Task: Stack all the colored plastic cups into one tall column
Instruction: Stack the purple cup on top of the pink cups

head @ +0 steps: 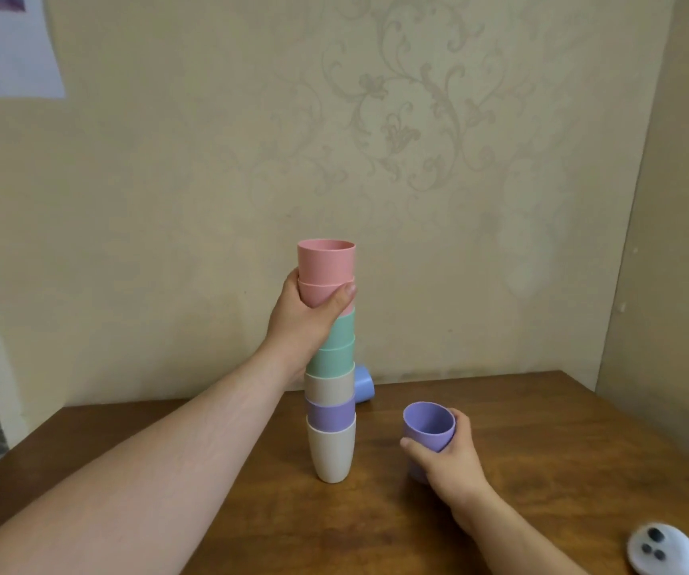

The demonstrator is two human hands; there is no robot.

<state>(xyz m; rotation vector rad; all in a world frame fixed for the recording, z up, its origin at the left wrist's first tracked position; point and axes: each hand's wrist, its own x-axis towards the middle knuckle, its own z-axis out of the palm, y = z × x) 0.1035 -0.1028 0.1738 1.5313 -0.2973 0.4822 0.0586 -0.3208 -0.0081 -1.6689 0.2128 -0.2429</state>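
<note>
A tall column of nested cups stands on the wooden table: cream at the bottom, then purple, beige, two green and two pink on top. My left hand grips the column at the lower pink cup, thumb in front. To the right, my right hand holds a purple cup upright, low over or on the table. A blue cup lies on its side behind the column, near the wall.
A white controller with dark buttons lies at the table's front right corner. Patterned walls close the table off behind and to the right. Shelves stand at the far left.
</note>
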